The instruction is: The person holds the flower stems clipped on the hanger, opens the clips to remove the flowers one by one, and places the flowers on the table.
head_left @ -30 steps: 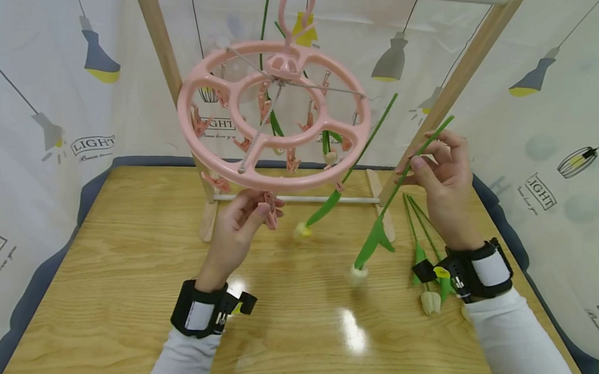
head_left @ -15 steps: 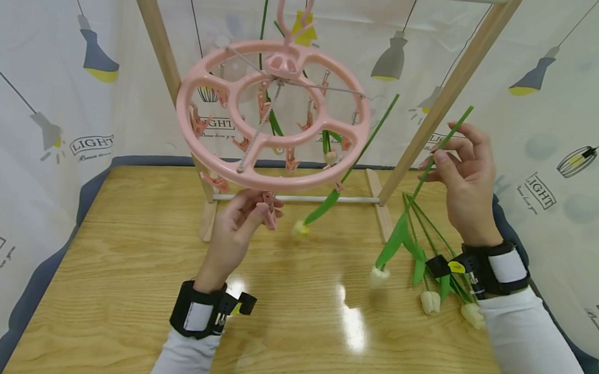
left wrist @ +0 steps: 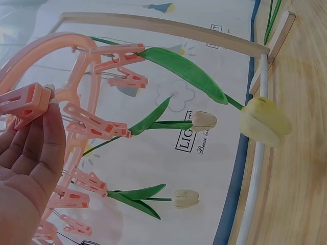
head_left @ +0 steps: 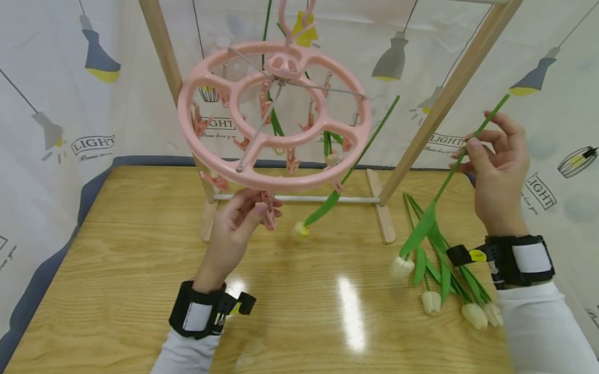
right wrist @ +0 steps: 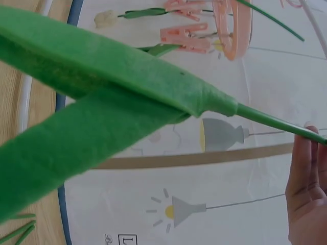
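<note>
My left hand (head_left: 231,231) pinches a pink clothespin (head_left: 267,210) below the front rim of a round pink clip hanger (head_left: 280,182). To the right, my right hand (head_left: 500,175) holds a white tulip (head_left: 419,232) by its green stem, bloom hanging down. In the right wrist view its leaves (right wrist: 117,97) fill much of the picture, while the bloom is out of sight. A pale yellow tulip (left wrist: 265,122) hangs upside down from a clip on the hanger. Two whitish tulips, one nearer (left wrist: 203,121) and one lower (left wrist: 185,199), hang from other clips in the left wrist view.
Several white tulips (head_left: 473,315) lie on the wooden table (head_left: 128,258) beneath my right forearm. A wooden rack (head_left: 453,96) carries the hanger, with a white lower bar (head_left: 319,199) near the table. Lamp-patterned cloth (head_left: 579,125) encloses the back and sides.
My right hand has moved rightward with the tulip, away from the hanger, uncovering more of the tulips on the table. The left hand stays at the clothespin.
</note>
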Available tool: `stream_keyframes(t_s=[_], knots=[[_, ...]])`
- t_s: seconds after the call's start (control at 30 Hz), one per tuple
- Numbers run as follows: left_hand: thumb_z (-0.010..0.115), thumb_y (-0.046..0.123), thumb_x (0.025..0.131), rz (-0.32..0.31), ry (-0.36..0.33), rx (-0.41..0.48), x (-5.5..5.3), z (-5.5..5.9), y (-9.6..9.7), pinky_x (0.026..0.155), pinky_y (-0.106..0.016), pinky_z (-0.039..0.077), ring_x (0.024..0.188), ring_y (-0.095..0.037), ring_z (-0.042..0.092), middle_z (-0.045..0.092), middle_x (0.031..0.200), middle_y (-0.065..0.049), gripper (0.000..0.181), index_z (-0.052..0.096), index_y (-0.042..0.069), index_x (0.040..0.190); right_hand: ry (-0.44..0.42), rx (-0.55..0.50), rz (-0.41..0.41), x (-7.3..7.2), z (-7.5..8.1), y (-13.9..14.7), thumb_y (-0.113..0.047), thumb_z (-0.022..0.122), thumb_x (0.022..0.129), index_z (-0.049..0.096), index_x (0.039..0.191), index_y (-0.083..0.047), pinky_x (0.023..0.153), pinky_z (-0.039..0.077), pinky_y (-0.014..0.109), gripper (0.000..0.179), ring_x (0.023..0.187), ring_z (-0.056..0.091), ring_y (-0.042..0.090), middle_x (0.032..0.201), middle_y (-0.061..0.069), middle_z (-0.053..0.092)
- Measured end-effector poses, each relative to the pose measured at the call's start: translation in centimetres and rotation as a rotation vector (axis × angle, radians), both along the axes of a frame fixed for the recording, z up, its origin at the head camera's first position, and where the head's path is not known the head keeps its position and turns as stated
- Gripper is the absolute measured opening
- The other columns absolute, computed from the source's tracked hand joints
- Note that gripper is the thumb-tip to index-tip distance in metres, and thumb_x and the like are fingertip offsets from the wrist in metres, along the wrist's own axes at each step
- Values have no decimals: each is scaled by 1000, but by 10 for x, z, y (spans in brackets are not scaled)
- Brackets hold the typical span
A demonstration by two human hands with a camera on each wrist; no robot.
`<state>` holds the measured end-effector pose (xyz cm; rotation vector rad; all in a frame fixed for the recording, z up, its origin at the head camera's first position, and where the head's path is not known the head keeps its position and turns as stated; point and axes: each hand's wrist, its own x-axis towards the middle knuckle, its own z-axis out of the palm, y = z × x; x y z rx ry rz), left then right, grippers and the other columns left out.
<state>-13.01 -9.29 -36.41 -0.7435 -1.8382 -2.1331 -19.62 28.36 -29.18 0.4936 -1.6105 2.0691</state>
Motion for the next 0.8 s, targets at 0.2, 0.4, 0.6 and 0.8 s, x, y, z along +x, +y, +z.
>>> stream_keyframes(t_s=[0.2,0.4,0.6,0.8], knots=[[47,6,101,1,0,-6,1,0,0,75,-18,58,82,-9,63,64,102,-2,34,45,-23,119,-31,5,-44,-3,-2,16,8,55,92,50,133,-1,52,58,19,42,68,62,19,92,12,54],[48,8,101,17,11,-4,1,-1,-1,74,-19,59,82,-10,64,66,103,1,26,52,-12,118,-34,46,-103,-6,-1,29,8,55,92,52,132,-1,52,57,17,41,65,62,17,91,11,55],[48,8,101,29,20,13,0,-1,-1,70,-17,57,82,-11,64,67,103,2,29,50,-17,116,-66,70,-175,-9,1,40,7,56,92,56,129,-2,50,56,14,38,62,62,14,88,9,56],[48,8,101,30,11,11,-1,-3,-2,71,-18,57,82,-11,64,67,103,4,33,47,-20,118,-118,159,-252,-11,4,53,6,56,92,58,129,-5,51,55,10,38,61,61,10,87,5,56]])
